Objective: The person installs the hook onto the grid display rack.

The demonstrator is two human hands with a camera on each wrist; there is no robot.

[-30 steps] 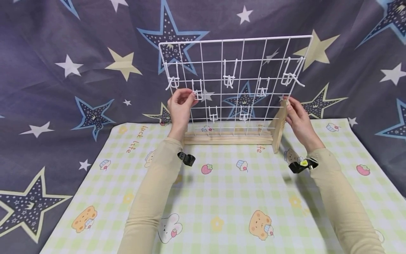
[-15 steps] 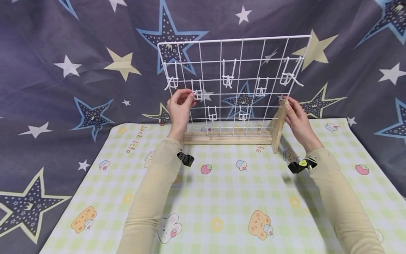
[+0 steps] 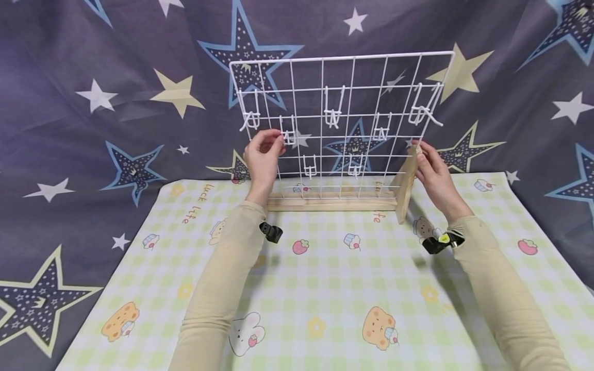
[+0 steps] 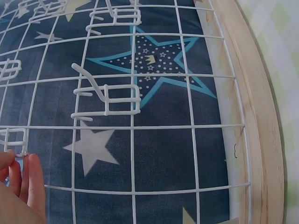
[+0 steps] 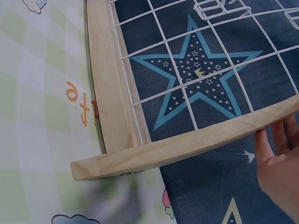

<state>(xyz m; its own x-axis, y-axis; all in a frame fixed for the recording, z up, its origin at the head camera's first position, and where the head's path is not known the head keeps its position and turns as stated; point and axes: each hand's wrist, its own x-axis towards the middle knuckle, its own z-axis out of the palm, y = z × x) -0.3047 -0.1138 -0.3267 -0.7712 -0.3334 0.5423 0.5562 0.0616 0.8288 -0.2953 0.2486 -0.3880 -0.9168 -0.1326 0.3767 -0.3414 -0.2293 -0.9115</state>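
A white wire grid panel stands on a wooden base bar, with white wire hooks hung across it. At its left part my left hand pinches the lower corner of one small hook. That same hook shows partly behind the fingertips in the left wrist view. My right hand holds the upper end of the wooden side support at the panel's right. In the right wrist view, its fingers bear on the support's outer face. My left hand and forearm hide the grid's lower left.
Other hooks hang higher and lower, among them a double-pronged hook at upper middle and a small hook below. A green-checked tablecloth covers the table. Behind the panel hangs a dark star-printed curtain. Each wrist wears a small black camera.
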